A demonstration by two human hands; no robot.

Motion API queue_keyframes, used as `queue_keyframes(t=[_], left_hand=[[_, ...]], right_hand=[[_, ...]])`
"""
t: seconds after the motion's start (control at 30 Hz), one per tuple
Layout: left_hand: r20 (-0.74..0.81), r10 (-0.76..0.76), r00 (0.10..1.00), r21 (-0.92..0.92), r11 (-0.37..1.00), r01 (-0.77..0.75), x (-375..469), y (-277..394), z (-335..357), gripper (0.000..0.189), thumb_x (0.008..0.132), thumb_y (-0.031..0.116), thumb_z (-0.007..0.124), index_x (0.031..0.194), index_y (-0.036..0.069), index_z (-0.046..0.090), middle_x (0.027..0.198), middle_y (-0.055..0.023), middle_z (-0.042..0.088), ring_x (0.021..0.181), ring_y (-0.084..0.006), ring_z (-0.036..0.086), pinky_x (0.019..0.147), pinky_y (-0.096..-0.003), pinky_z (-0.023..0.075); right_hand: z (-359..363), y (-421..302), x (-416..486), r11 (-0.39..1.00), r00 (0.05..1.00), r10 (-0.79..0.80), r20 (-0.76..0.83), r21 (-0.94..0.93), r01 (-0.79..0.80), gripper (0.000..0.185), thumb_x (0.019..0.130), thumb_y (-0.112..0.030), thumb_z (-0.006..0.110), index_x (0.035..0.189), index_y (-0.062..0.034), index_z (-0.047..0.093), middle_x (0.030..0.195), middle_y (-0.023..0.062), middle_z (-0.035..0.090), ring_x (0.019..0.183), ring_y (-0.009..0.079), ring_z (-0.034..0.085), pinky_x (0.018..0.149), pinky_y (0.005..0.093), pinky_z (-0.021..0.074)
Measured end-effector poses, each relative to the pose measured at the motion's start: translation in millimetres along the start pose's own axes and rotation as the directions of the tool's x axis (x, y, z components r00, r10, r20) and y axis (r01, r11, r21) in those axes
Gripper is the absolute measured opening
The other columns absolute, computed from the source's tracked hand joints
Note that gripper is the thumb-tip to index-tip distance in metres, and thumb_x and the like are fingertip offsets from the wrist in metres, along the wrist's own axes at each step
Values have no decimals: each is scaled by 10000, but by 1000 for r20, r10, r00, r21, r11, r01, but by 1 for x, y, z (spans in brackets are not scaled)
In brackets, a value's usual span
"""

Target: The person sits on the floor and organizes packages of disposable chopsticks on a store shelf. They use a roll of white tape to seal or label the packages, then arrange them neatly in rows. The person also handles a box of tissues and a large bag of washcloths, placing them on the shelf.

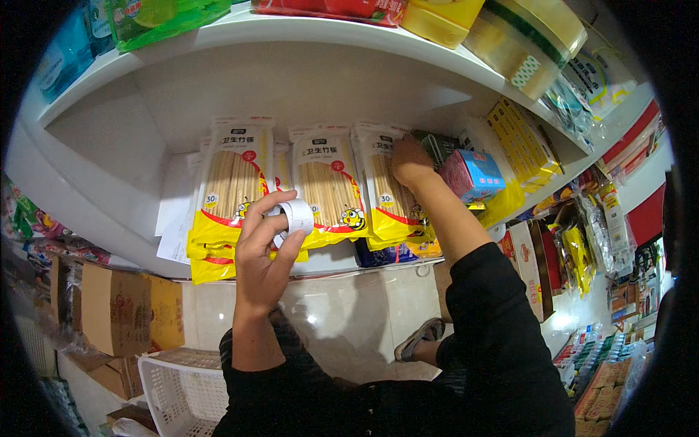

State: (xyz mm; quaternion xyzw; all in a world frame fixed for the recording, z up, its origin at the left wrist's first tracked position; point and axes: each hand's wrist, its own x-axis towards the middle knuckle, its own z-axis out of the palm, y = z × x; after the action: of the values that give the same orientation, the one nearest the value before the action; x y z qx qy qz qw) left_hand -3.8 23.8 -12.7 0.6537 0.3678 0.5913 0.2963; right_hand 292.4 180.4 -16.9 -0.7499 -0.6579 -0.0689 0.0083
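My left hand (264, 262) holds a small roll of white paper labels (300, 216) between thumb and fingers, in front of the shelf. Bags of bamboo chopsticks with yellow bottoms and a cartoon bee lie on the shelf in three groups: a left bag (232, 177), a middle bag (326, 188) and a right bag (380, 175). More bags show beneath the left one. My right hand (413, 162) is at the upper right edge of the right bag. Its fingertips are hidden, so I cannot tell whether it grips the bag.
Right of the bags sit a pink and blue box (474, 176) and yellow boxes (521, 145). The upper shelf's edge (327, 27) juts overhead, bearing bottles and rolls of tape (524, 41). Cardboard boxes (117, 311) and a white plastic basket (185, 393) stand on the floor at left.
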Motion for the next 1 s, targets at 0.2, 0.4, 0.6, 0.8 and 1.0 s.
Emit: queue_keyframes(t=[0.2,0.4,0.6,0.8,1.0], left_hand=[[-42,-83,996,-28,996,82,-1,4,-4,143,833,73,677,935,-26,672,1255,-124,587,978,-160,599,712,-245,481],[-97,-58,994,-186,982,39,2,2,-18,127,889,18,628,997,-47,645,1322,-128,514,1061,-158,565,851,-267,502],[-127,-162,979,-294,948,119,-2,-3,-24,185,908,48,633,1066,-44,661,1322,-122,521,1122,-178,571,953,-312,501],[-142,-171,975,-375,921,107,-1,-4,-20,177,913,38,618,1060,-50,658,1322,-106,522,1108,-157,565,951,-314,501],[-135,-151,979,-405,910,85,-3,-1,-24,174,928,49,612,1060,-58,649,1338,-116,504,1095,-156,574,946,-314,517]], right_hand=[[-1,-4,-3,988,994,107,24,112,-109,362,887,-133,520,1210,-8,623,1359,237,486,1245,388,514,1033,464,446],[-27,1,-60,952,967,-5,-254,296,82,262,868,-141,590,1050,34,659,999,246,640,951,379,653,850,463,517],[-13,22,-207,-40,904,153,399,917,-397,282,955,-283,643,952,-2,643,833,87,688,678,156,658,592,273,529],[20,21,-190,-466,788,247,564,782,-413,253,933,-252,670,966,-2,641,824,118,697,623,175,653,526,264,519],[28,22,-178,-505,772,297,562,779,-372,167,904,-216,686,878,-55,648,702,61,664,530,139,591,427,238,414]])
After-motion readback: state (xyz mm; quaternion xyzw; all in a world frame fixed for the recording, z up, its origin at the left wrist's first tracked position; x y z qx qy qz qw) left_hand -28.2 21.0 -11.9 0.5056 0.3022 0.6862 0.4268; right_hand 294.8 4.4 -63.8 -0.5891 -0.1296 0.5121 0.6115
